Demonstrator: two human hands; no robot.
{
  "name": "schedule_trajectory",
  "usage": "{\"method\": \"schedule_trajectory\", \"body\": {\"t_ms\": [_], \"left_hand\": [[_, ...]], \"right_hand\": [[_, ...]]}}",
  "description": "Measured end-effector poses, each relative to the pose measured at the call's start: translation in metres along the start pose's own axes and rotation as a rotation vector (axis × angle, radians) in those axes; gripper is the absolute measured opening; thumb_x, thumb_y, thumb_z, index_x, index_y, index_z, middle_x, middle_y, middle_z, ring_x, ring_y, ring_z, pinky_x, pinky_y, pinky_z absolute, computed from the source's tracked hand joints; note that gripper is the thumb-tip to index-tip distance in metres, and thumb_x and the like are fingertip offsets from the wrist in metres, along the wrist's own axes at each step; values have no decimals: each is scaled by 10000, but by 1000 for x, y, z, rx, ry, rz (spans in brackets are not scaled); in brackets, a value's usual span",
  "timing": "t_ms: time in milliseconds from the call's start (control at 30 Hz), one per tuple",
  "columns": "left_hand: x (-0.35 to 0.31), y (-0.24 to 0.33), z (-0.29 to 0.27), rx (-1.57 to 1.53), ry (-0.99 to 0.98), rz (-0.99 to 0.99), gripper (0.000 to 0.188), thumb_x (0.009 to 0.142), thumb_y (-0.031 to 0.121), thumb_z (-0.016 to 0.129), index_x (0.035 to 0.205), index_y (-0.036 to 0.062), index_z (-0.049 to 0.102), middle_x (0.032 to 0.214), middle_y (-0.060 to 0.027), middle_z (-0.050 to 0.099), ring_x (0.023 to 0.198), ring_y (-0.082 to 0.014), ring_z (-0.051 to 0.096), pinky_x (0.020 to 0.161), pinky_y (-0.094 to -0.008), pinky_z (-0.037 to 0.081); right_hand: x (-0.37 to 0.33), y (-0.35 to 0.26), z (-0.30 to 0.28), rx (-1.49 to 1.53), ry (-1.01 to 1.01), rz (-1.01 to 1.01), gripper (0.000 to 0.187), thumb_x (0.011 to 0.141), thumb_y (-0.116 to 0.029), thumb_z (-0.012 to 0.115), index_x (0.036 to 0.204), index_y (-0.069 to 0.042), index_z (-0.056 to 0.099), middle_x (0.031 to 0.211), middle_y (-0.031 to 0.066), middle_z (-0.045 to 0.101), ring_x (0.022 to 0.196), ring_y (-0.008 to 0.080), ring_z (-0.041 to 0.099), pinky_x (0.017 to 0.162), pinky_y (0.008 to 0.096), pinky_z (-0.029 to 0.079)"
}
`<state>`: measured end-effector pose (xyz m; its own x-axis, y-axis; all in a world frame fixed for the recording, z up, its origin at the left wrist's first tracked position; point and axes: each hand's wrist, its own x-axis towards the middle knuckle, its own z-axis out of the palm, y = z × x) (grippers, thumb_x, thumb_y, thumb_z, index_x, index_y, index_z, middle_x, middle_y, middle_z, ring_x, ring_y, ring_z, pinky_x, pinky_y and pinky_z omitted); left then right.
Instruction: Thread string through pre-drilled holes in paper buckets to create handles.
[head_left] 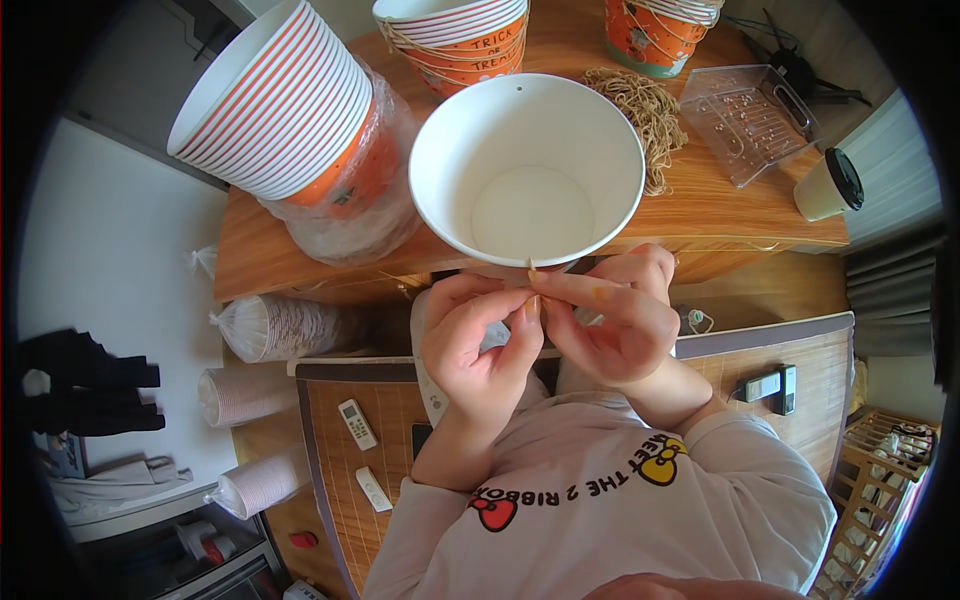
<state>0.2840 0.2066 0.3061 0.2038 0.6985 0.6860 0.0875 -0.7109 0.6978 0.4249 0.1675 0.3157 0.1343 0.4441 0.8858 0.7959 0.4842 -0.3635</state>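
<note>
A white paper bucket [535, 205] stands at the table's front edge, its open top tilted toward me. A small hole shows near its far rim. At the near rim a short tan end of twine [531, 264] pokes up. My left hand [478, 335] and my right hand [625, 320] meet just outside that rim, thumbs and forefingers pinched together around the twine. Most of the twine is hidden by my fingers. Behind the bucket, to the right, lies a tangled bundle of tan twine [655, 125].
A plastic-wrapped stack of buckets [285, 110] leans at left; more orange buckets with twine [465, 55] stand behind, others [650, 45] at far right. A clear tray [745, 130] with small bits and a lidded cup [828, 187] are at right. Remotes [357, 425] lie on the mat below.
</note>
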Motion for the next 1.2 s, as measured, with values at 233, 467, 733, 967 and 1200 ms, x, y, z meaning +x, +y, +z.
{"method": "schedule_trajectory", "body": {"t_ms": [233, 467, 733, 967, 1200], "left_hand": [[-1, 1, 2, -18, 7, -43, 92, 823, -48, 664, 912, -32, 650, 901, -106, 623, 791, -149, 587, 722, -252, 479], [1, 0, 7, -63, 79, -84, 162, 723, -46, 724, 873, 12, 707, 825, -86, 639, 759, -184, 594, 652, -279, 488], [1, 2, 4, -76, 67, -98, 130, 740, -34, 730, 866, 0, 715, 823, -89, 653, 776, -191, 607, 660, -287, 496], [3, -1, 3, 16, 18, 27, 76, 829, 20, 709, 867, -30, 664, 871, -111, 636, 761, -163, 593, 698, -259, 471], [2, 1, 2, 66, 28, 2, 72, 810, 14, 709, 856, -16, 662, 847, -105, 624, 763, -181, 588, 703, -283, 466]], "right_hand": [[-7, 6, 5, 67, 92, -15, 398, 633, -46, 793, 1014, -113, 701, 832, -90, 654, 694, 96, 486, 678, 270, 310], [-16, 13, 12, 212, 132, -3, 496, 689, 29, 771, 1066, -97, 474, 936, -24, 726, 697, 128, 493, 684, 283, 336], [-12, 10, 10, 181, 92, 1, 421, 658, -8, 795, 1047, -83, 653, 879, -69, 674, 700, 118, 494, 677, 270, 345], [-8, 8, 8, 94, 95, 5, 379, 618, -44, 820, 983, -121, 752, 780, -89, 605, 694, 102, 491, 664, 258, 335], [-5, 4, 3, 64, 50, 28, 351, 615, -45, 825, 947, -120, 738, 781, -79, 623, 685, 99, 480, 648, 259, 329]]}}
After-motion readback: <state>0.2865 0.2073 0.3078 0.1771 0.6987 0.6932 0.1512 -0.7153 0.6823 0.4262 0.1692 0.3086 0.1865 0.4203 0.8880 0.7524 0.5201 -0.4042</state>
